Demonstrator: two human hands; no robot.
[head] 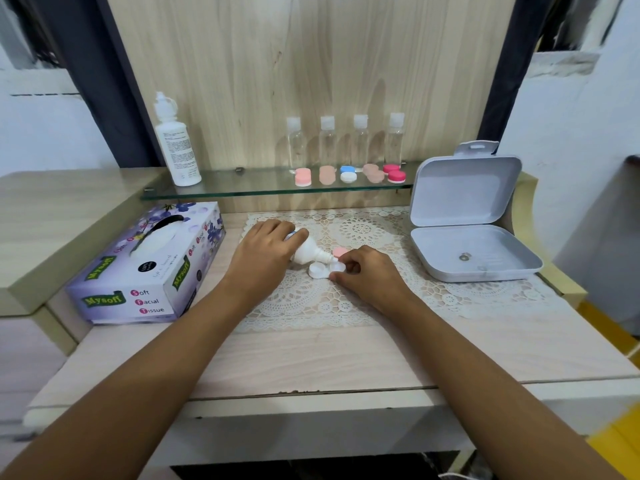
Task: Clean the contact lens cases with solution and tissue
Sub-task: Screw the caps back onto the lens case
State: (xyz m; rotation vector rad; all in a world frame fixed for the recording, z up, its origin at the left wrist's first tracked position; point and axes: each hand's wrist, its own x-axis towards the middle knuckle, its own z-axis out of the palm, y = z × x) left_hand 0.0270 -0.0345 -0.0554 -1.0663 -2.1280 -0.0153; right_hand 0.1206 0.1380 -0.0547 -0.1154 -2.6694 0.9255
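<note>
Left hand: the left hand [266,251] is curled round a small bottle [308,252]. The bottle is tipped over, with its tip pointing down at the lens case [320,270].
Right hand: the right hand [367,275] pinches the right end of the lens case with its fingertips and holds it down.
Where the case is: it lies on the lace mat [381,299] in the middle of the surface [311,358], between the two hands. A pink lid [340,251] lies just behind it.
How the case will handle: it looks tiny, light and hard. It would likely slide if nobody held it, and get slippery when wet. The best place to hold it is by the outer rim, away from the cups.
How the bottle will handle: it looks like soft plastic, so a gentle squeeze at the middle should do.
Tissue: the tissue box [149,268] sits near the left hand. Tissue is soft and will likely tear when wet.
Hard to see: the right cup is under the fingers. I cannot tell if any drops are coming out. The bottle's label is covered by the hand. I see only one lid.
Waiting: other cases [348,176] sit on the glass shelf [242,185], too small to see well.
</note>
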